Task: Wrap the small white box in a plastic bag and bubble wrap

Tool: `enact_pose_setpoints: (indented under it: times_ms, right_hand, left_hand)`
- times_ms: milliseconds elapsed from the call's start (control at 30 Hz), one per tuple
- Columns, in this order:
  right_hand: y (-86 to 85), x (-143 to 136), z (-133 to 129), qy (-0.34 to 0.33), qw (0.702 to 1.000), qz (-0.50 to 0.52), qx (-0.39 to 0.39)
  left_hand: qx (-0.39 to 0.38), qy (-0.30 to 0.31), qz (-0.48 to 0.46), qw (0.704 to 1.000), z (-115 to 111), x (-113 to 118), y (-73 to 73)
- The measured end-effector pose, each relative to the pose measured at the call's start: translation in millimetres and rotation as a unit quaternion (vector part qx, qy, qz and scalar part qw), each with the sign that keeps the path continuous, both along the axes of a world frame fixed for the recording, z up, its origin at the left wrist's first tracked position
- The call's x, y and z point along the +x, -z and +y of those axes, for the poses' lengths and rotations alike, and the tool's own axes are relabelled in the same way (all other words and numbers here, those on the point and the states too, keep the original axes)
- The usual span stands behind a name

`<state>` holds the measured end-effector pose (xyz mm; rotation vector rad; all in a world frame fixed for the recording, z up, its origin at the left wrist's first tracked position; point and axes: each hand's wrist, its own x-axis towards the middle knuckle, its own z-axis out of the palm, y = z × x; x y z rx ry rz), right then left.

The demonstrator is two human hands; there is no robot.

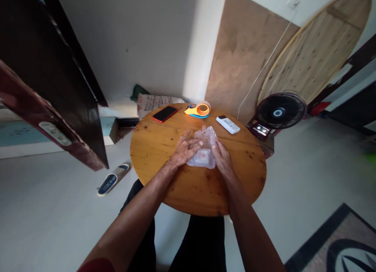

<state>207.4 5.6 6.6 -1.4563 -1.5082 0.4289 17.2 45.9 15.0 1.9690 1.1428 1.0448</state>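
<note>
A piece of clear bubble wrap lies near the middle of the round wooden table. Through its near part shows a small pale, flat item with a reddish mark; its kind is not clear. My left hand rests on the wrap's left side, fingers spread and stretched out over it. Along the right edge, my right hand has its thumb and fingers closed on the bubble wrap. The fingertips partly cover that edge.
On the round table behind the wrap are a red-edged phone, an orange tape dispenser and a white device. A fan stands at the right. A slipper lies on the floor at left.
</note>
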Motion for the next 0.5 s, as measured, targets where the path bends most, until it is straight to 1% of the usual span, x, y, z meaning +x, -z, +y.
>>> enact_pose_setpoints:
  times_ms: [67,100,167,267,300,400,500]
  right_hand:
    - [-0.6,-1,-1,-0.009,1.000,0.002,0.001]
    - [-0.4,-1,-1,-0.010,1.000,0.003,0.001]
    - [0.6,1,-1,0.003,1.000,0.006,-0.004]
    - [3.1,4,2,0.041,0.999,0.001,-0.008]
    - [3.8,5,2,0.055,0.998,-0.004,-0.009]
    - [4.5,9,3,0.084,0.996,-0.011,-0.019]
    - [4.0,11,4,0.109,0.992,-0.028,-0.050]
  left_hand:
    - [-0.008,0.010,0.007,1.000,1,1,1.3]
    - [-0.004,0.009,-0.004,1.000,2,2,2.3]
    - [0.003,0.022,-0.017,1.000,4,2,3.8]
    - [-0.005,-0.008,-0.027,1.000,5,2,2.6]
    - [-0.015,-0.022,-0.026,0.999,4,2,1.0]
    - [-0.055,-0.027,-0.043,0.997,-1,3,-5.9]
    - [-0.113,-0.029,-0.071,0.991,-5,2,-12.9]
